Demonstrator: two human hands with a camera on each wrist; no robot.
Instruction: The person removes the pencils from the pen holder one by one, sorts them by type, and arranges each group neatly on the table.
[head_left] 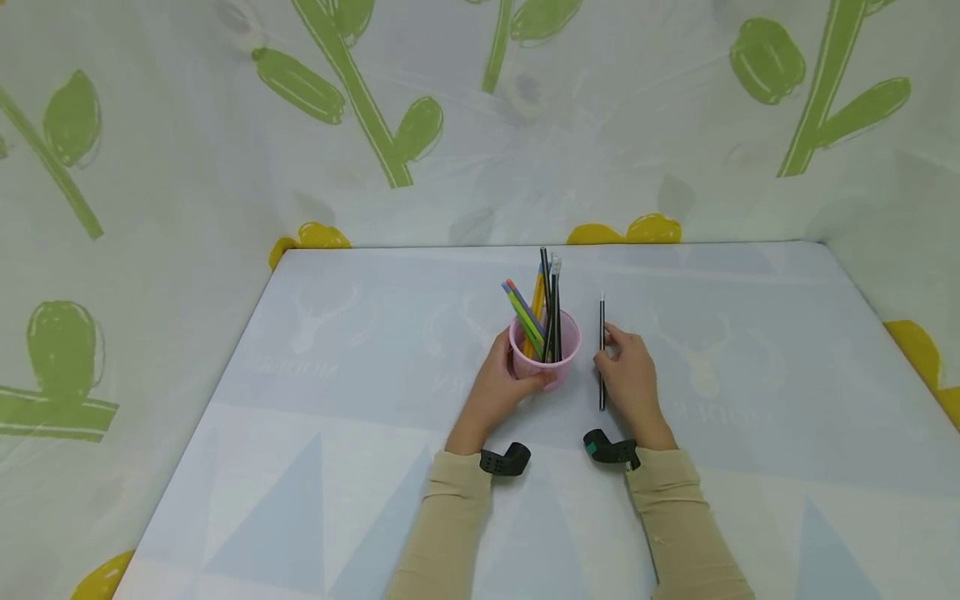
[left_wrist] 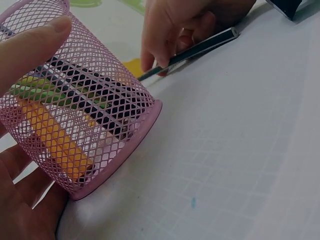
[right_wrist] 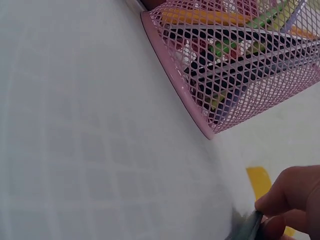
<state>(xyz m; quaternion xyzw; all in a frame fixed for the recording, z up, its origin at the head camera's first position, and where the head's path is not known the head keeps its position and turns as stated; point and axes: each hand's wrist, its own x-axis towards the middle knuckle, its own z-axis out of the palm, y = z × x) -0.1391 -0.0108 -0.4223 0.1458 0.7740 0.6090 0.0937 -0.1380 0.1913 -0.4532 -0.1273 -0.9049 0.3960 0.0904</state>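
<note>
A pink mesh pencil cup [head_left: 568, 337] stands upright on the table, filled with several pencils [head_left: 553, 312] in black, orange, green and purple. My left hand [head_left: 504, 385] is curled round the cup's left and near side, its thumb across the front. Just right of the cup, my right hand [head_left: 630, 371] pinches a dark pencil [head_left: 602, 387] between thumb and fingers. That pencil points away from me, low over the tabletop. In the left wrist view the mesh cup [left_wrist: 105, 115] shows the pencils through its wall, and the pinched pencil [left_wrist: 200, 49] lies beyond it.
The white and pale blue table [head_left: 360, 333] has a printed pattern of triangles and deer heads. Its far edge meets a hanging cloth [head_left: 600, 150] with green leaves and yellow flowers. A black wrist device [head_left: 506, 460] is worn on each arm over beige sleeves.
</note>
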